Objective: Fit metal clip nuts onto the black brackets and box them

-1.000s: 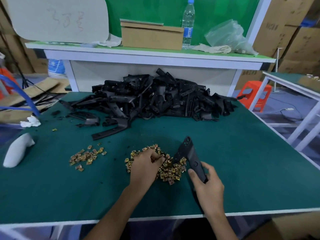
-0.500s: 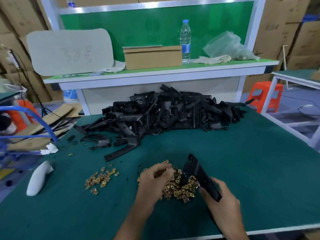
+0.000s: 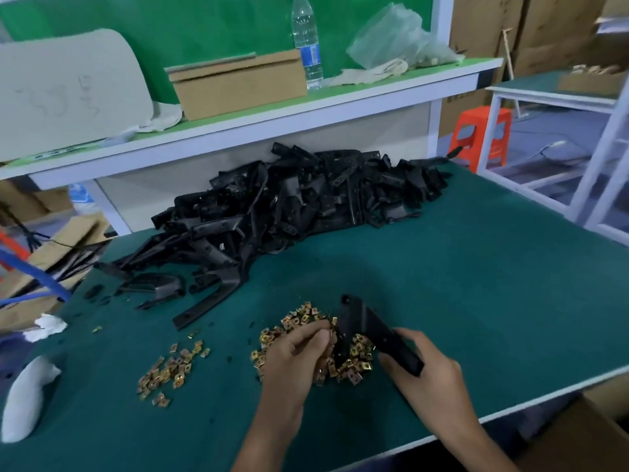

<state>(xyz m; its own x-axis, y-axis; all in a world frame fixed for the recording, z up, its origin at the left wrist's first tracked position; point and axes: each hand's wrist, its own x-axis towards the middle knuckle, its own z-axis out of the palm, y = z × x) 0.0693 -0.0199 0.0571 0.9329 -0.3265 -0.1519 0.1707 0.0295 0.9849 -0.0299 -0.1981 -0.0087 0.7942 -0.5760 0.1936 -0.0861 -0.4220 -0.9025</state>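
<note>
My right hand [image 3: 429, 376] grips the lower end of a black bracket [image 3: 367, 328], whose upper end stands over a heap of brass clip nuts [image 3: 306, 318] on the green table [image 3: 476, 284]. My left hand [image 3: 292, 359] pinches a clip nut [image 3: 332, 327] against the bracket's left edge. A second, smaller scatter of clip nuts [image 3: 170, 369] lies to the left. A big pile of black brackets [image 3: 289, 202] fills the back of the table. A brown cardboard box corner [image 3: 578, 434] shows at the bottom right, below the table edge.
A shelf [image 3: 306, 107] behind the table carries a cardboard box [image 3: 238, 83], a water bottle [image 3: 306, 42] and a plastic bag [image 3: 394, 39]. A white object [image 3: 27, 396] lies at the table's left edge. An orange stool [image 3: 480, 137] stands at the right.
My left hand has lifted a clip nut from the heap to the bracket's edge. The view has shifted, so the table now appears tilted and closer.
</note>
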